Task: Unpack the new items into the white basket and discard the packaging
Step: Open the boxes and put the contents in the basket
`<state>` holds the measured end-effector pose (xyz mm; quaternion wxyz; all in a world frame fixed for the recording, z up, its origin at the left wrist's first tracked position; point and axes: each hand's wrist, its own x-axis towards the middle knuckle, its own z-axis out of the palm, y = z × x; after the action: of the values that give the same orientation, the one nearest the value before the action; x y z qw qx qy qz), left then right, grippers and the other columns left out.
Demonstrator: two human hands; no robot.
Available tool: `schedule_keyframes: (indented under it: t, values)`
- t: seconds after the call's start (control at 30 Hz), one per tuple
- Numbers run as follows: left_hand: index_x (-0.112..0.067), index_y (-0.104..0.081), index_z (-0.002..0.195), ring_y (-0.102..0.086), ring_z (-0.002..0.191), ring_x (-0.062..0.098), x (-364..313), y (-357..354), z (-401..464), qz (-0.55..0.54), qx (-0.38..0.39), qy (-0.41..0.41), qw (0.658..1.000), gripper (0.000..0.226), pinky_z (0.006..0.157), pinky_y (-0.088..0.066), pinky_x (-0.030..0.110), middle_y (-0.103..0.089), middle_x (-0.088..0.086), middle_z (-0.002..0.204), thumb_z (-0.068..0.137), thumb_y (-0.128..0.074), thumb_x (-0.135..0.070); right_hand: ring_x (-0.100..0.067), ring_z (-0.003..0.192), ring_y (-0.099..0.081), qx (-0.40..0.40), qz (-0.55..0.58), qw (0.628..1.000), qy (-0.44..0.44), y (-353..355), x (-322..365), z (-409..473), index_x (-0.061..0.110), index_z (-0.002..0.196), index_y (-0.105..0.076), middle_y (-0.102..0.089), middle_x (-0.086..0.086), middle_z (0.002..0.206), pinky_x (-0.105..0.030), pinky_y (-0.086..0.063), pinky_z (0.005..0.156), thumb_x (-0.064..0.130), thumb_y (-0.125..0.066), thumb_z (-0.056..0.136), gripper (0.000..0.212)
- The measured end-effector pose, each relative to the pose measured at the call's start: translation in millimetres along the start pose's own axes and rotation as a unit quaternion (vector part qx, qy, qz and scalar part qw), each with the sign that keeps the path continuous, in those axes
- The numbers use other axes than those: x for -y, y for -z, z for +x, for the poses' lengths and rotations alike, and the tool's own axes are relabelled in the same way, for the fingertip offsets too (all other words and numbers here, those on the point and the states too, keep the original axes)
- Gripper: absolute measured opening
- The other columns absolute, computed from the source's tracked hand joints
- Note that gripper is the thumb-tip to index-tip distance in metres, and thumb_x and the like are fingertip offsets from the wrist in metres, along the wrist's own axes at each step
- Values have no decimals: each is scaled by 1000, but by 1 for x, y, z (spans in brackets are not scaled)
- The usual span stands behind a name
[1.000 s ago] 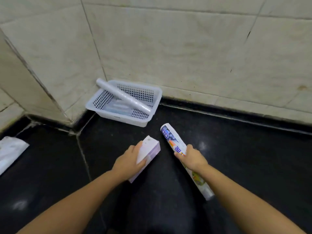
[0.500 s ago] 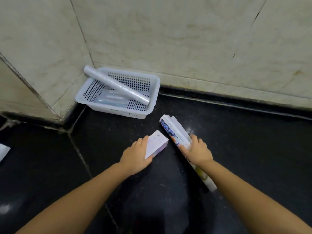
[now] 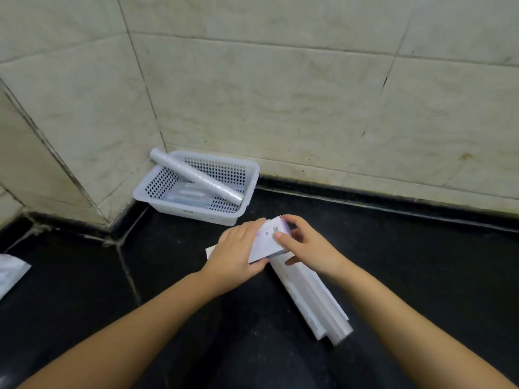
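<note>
A small white box (image 3: 269,240) with a pale purple edge is held just above the black counter. My left hand (image 3: 236,252) grips its near left side and my right hand (image 3: 304,245) pinches its far end with thumb and fingers. Beneath them a long white carton (image 3: 311,299) lies flat on the counter, running toward the lower right. The white perforated basket (image 3: 247,189) sits in the wall corner behind. A clear-wrapped roll (image 3: 196,176) leans across it and a flat clear packet (image 3: 186,196) lies on its bottom.
Tiled walls (image 3: 309,108) close off the back and left. A white plastic wrapper (image 3: 9,272) lies at the left edge of the black counter (image 3: 407,262).
My right hand let go of the long carton, which now lies flat with its white side up, and took the far end of the small box. My left hand lifted the box over the carton.
</note>
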<state>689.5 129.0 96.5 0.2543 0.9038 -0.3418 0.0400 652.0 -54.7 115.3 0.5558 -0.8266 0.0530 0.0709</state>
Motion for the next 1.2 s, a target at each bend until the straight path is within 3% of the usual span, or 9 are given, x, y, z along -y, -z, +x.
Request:
schedule_keyframes:
  t: [0.17,0.23,0.33,0.47,0.6,0.8,1.03,1.2]
  values:
    - [-26,-43,127,-49,113,12,-27,10,34,-2,-37,18,999,59,99,-33,30,-56,-9,123,77,-60,-53,-7,92,-66,-12,33,999,20,6,17,-2,32,133,-39,-62,4,111,-24,-58,69,50,-53,86,52]
    - [-31,-46,120,-50,106,10,-30,17,37,-1,-57,1,998,53,93,-33,27,-58,-13,114,77,-56,-59,-1,86,-66,2,64,998,18,18,21,-3,34,130,-43,-63,6,106,-29,-58,74,50,-50,87,46]
    - [-34,-46,115,-48,102,7,-31,26,35,1,-61,-32,998,50,86,-26,23,-58,-15,108,74,-50,-63,-5,88,-67,34,63,997,17,36,22,-6,34,128,-46,-66,0,102,-38,-58,83,44,-55,86,43]
    - [-32,-44,123,-49,111,10,-32,24,37,39,-40,-69,996,50,92,-24,22,-57,-14,117,79,-55,-54,-10,96,-66,76,-7,997,26,44,28,-10,41,122,-45,-65,3,107,-39,-58,83,51,-65,70,56]
    - [-29,-44,123,-50,111,10,-35,25,37,35,-41,-86,995,52,90,-21,19,-58,-11,118,79,-47,-56,-11,97,-66,77,-13,996,40,45,32,-13,49,112,-47,-64,3,109,-38,-59,82,51,-66,70,45]
    - [-28,-46,124,-49,110,9,-37,26,31,40,-33,-104,993,49,90,-21,18,-57,-13,118,81,-58,-49,-9,90,-67,87,-7,996,29,51,33,-21,40,117,-52,-68,2,104,-40,-58,83,37,-60,80,39]
    - [-26,-46,126,-47,111,9,-41,32,32,55,-33,-124,990,53,94,-17,17,-58,-10,120,79,-62,-46,-9,87,-67,59,-50,996,37,44,40,-22,31,120,-50,-67,1,102,-37,-61,74,26,-58,80,41]
    - [-27,-45,126,-47,112,10,-34,35,28,7,-30,-103,994,54,96,-23,20,-55,-10,121,78,-64,-43,-14,90,-68,48,9,998,35,49,38,-23,30,113,-58,-66,1,107,-33,-60,69,18,-49,81,35]
